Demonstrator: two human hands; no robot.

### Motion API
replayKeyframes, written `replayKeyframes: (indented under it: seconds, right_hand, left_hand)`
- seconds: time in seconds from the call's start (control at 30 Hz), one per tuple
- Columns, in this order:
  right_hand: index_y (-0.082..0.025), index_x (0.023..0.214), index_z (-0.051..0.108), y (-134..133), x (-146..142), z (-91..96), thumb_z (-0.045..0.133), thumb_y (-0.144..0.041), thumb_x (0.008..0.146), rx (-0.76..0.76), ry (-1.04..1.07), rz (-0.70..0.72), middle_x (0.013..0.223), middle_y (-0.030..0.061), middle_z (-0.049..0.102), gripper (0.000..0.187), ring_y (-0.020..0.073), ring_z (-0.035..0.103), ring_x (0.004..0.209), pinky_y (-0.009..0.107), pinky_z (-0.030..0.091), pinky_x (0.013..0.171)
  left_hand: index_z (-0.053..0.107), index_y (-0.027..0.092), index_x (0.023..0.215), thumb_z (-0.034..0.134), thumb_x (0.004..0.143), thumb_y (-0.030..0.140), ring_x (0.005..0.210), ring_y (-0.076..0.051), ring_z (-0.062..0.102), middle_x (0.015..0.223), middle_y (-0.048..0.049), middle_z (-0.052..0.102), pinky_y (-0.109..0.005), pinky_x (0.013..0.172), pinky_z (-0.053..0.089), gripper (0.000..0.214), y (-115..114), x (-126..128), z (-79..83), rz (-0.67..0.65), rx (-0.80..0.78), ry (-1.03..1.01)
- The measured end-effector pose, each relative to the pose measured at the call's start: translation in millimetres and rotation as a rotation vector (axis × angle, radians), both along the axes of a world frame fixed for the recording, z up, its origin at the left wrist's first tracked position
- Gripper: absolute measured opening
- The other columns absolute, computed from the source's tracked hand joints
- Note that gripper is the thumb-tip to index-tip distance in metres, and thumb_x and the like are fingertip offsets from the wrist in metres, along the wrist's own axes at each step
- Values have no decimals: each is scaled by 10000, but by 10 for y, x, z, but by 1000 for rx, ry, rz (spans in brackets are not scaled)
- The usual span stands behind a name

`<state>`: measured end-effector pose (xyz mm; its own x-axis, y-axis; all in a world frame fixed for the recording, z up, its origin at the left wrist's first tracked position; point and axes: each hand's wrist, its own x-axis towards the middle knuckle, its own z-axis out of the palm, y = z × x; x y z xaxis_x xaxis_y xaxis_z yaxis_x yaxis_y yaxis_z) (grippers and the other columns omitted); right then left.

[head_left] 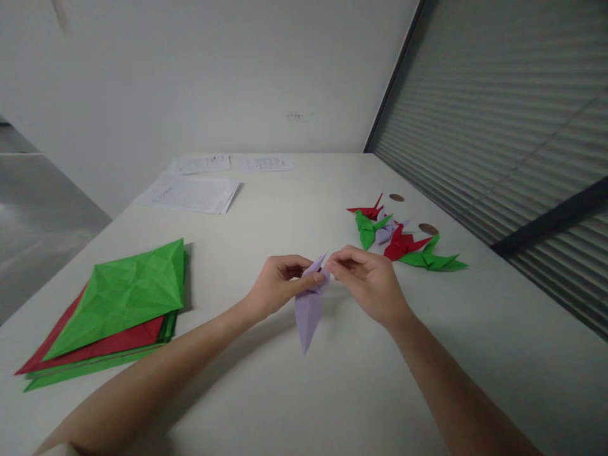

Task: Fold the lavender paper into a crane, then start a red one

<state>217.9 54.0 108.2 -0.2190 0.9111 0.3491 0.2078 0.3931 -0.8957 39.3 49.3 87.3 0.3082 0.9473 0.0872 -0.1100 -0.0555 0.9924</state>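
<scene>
A light purple folded paper crane (308, 313) is held above the white table, its broad pointed part hanging down and narrow points at the top. My left hand (282, 285) is closed on its middle, thumb across the front. The fingertips of my right hand (368, 278) pinch a narrow point at the crane's upper right. My fingers hide part of the folds there.
Creased green and red paper sheets (137, 288) lie stacked at the left. Several finished paper cranes (368, 229) in red, green and purple sit at the right, beside two brown round spots (428, 228). Printed papers (194, 193) lie at the back left. Blinds (494, 107) border the right edge.
</scene>
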Motion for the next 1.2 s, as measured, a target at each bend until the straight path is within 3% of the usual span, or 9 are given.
replayKeyframes:
  seconds: [0.27, 0.4, 0.5, 0.57, 0.7, 0.83, 0.93, 1.1, 1.2]
  right_hand:
    - [-200, 887, 698, 31, -10, -78, 738, -353, 751, -147, 121, 25, 782, 29, 698, 209, 170, 639, 727, 289, 500, 668]
    - [-189, 773, 690, 52, -12, -129, 739, -345, 754, -159, 50, 58, 745, 26, 682, 165, 171, 622, 718, 293, 482, 667]
    - [-189, 730, 676, 91, 12, -163, 736, -330, 760, -92, 70, -35, 712, 15, 669, 156, 160, 607, 683, 285, 468, 641]
    - [-193, 715, 665, 115, 22, -186, 739, -306, 763, 3, 100, -113, 696, 7, 646, 143, 152, 593, 667, 281, 465, 632]
    - [-210, 737, 678, 100, 13, -181, 703, -228, 809, 273, 82, -154, 735, 15, 624, 79, 154, 588, 716, 291, 470, 658]
    - [-236, 866, 730, 21, 5, -88, 676, -177, 824, 376, -49, 96, 831, 35, 652, 90, 158, 618, 773, 298, 489, 684]
    - [-245, 996, 714, 12, 14, -68, 615, -190, 856, 248, -42, 244, 954, 54, 662, 180, 173, 629, 890, 327, 503, 781]
    - [-211, 1007, 671, 139, 4, -193, 659, -384, 815, -111, 255, -105, 842, 37, 658, 259, 155, 609, 754, 289, 492, 655]
    - [-196, 935, 708, 163, -28, -239, 720, -435, 751, -272, 221, -21, 827, 47, 680, 301, 177, 615, 773, 326, 503, 712]
  left_hand:
    - [694, 125, 668, 807, 685, 369, 579, -105, 575, 646, -21, 675, -222, 573, 446, 269, 20, -20, -52, 44, -14, -6]
    - [707, 129, 754, 794, 693, 398, 663, -133, 604, 740, -44, 691, -246, 625, 469, 288, 39, -6, -81, 60, -24, -16]
    - [678, 168, 959, 812, 667, 387, 795, -139, 602, 884, -38, 665, -242, 691, 476, 389, 61, 4, -97, 239, 54, -4]
    - [631, 172, 945, 825, 647, 398, 755, -117, 576, 823, -6, 618, -223, 664, 455, 421, 67, 8, -98, 323, 32, -10]
    - [622, 127, 841, 751, 719, 484, 654, -117, 576, 728, -20, 619, -232, 607, 420, 399, 49, 20, -89, 55, -148, 19]
    - [690, 110, 832, 768, 696, 410, 640, -130, 583, 711, -36, 657, -235, 600, 416, 338, 58, 17, -113, 28, -75, -15]
    - [694, 119, 703, 756, 681, 327, 554, -100, 510, 617, -5, 616, -225, 561, 399, 218, 91, -4, -133, 97, -9, -28]
    - [680, 122, 635, 736, 670, 301, 527, -83, 451, 556, 18, 551, -214, 544, 388, 190, 85, -8, -128, 75, 20, -6]
    - [677, 118, 628, 703, 697, 296, 508, -72, 421, 545, 24, 532, -195, 509, 351, 193, 55, 6, -141, -2, 36, 52]
